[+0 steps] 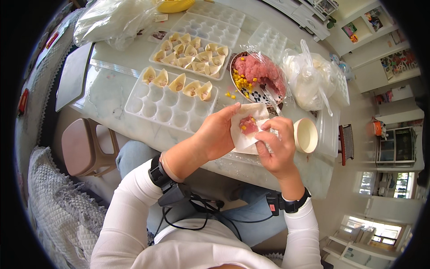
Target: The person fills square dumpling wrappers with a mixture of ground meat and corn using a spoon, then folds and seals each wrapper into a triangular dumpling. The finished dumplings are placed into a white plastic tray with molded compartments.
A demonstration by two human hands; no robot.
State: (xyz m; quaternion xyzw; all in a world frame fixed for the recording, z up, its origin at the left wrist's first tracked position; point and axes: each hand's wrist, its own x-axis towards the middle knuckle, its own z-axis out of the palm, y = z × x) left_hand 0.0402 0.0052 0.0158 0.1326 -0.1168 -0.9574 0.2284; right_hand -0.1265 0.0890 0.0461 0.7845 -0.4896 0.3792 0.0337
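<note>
My left hand (pixel 218 131) holds a dumpling wrapper (pixel 250 109) by its left side, with the thumb along its upper edge. Pink minced meat with corn kernels (pixel 248 125) lies on the wrapper's middle. My right hand (pixel 276 143) pinches the wrapper's right edge between its fingertips. Just beyond stands a patterned plate (pixel 257 97) of pink minced meat (pixel 257 69) and corn (pixel 242 82), partly under cling film, with a utensil resting in it. Left of my hands, a compartmented plastic tray (pixel 156 107) carries a back row of folded dumplings (pixel 177 83). A second tray (pixel 215 75) behind it holds many more.
A cream bowl (pixel 305 135) stands right of my right hand. Beyond it sit a tied plastic bag (pixel 307 77) and a clear container (pixel 328 131). More compartmented trays (pixel 208 28), a large plastic bag (pixel 107 23) and a yellow bowl (pixel 174 5) are at the back. A stool (pixel 80 144) stands left.
</note>
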